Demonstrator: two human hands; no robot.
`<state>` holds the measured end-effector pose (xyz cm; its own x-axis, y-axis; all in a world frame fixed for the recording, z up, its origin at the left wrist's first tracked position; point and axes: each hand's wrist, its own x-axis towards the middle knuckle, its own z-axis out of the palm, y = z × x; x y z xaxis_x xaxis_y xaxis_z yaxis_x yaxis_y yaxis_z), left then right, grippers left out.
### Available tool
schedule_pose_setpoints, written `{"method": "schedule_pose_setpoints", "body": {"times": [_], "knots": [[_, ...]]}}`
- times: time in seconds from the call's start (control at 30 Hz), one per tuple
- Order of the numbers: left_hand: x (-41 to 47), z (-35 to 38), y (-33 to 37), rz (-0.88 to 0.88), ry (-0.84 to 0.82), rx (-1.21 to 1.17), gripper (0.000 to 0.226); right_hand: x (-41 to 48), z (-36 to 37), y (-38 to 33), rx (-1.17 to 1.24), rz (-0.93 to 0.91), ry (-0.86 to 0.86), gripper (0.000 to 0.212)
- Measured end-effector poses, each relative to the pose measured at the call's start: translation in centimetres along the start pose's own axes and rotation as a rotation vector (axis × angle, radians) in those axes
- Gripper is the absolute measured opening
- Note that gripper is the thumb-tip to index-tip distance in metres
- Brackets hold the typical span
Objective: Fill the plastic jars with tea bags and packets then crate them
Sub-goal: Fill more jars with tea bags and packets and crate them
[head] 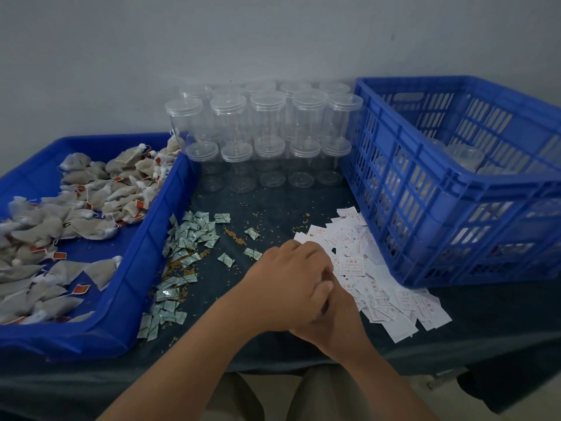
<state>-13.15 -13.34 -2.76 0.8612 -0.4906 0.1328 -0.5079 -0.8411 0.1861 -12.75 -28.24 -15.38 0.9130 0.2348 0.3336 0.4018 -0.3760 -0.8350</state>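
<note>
Landmark: blue slatted crate point(516, 186), at the right of the table point(485, 314).
Empty jars: clear lidded plastic jars point(267, 117) stand stacked in two tiers just left of the crate, against the wall; none of them shows any filling.
Crated jars: a few jars point(464, 154) already sit inside the crate; what they hold is too dim to tell.
Tea bags: heaped in the blue tray point(158, 214), well to the left of the crate; the tea bags point(91, 189) remain plentiful.
Packets: small green-and-white packets point(194, 235) lie scattered between the tray and the crate.
Paper slips: white printed slips point(352, 265) are piled at the crate's near-left corner.
Left hand point(288, 284): laid over the other, fingers bent down at the slip pile.
Right hand point(337, 317): mostly covered; whether either pinches a slip, I cannot tell.
Progress: judged early, with a few jars crated and many still to fill.
</note>
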Motion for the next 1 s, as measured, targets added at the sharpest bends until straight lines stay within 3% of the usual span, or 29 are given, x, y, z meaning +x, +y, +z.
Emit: {"method": "schedule_pose_setpoints", "body": {"times": [0.1, 0.2, 0.27, 0.33, 0.4, 0.47, 0.57, 0.67, 0.73, 0.8, 0.9, 1.0], "knots": [[-0.1, -1.0, -1.1, 0.113, -0.047, -0.176, 0.043, 0.1, -0.7, -0.6, 0.214, 0.049, -0.029, 0.08], [0.0, -1.2, -1.2, 0.064, 0.049, -0.372, 0.031, 0.1, -0.7, -1.0, 0.217, 0.105, -0.034, 0.077], [0.4, -0.7, -0.6, -0.099, 0.084, -0.365, 0.039, 0.0, -0.3, -1.1, 0.192, 0.095, -0.021, 0.077], [0.8, 0.2, 0.3, -0.337, 0.023, -0.253, 0.062, 0.2, 0.0, -1.0, 0.127, 0.069, -0.015, 0.074], [1.4, 1.2, 1.3, -0.461, -0.022, -0.167, 0.072, 0.5, 0.6, -1.0, -0.08, 0.002, -0.007, 0.057], [1.7, 1.9, 1.8, -0.41, 0.069, -0.141, 0.056, 0.6, 1.0, -0.9, -0.303, -0.051, 0.03, 0.049], [1.3, 1.3, 0.8, -0.149, 0.112, -0.223, 0.035, 0.3, 0.3, -0.5, -0.162, -0.018, -0.001, 0.064], [0.8, -0.3, -1.8, 0.09, -0.038, -0.38, 0.039, 0.2, -0.8, -0.5, 0.105, 0.03, -0.082, 0.078], [0.8, -1.5, -3.0, 0.122, -0.122, -0.474, 0.049, 0.4, -0.7, -0.9, 0.36, 0.087, -0.147, 0.072], [0.8, -2.2, -3.1, 0.069, -0.159, -0.402, 0.065, 0.4, -0.4, -1.3, 0.418, 0.108, -0.132, 0.074], [0.6, -1.6, -1.6, -0.139, -0.215, -0.222, 0.077, 0.6, 0.3, -1.0, 0.033, 0.049, -0.057, 0.076], [1.1, 0.1, 1.8, -0.364, -0.107, -0.096, 0.059, 0.7, 1.4, -0.2, -0.431, -0.055, -0.058, 0.061]]}}
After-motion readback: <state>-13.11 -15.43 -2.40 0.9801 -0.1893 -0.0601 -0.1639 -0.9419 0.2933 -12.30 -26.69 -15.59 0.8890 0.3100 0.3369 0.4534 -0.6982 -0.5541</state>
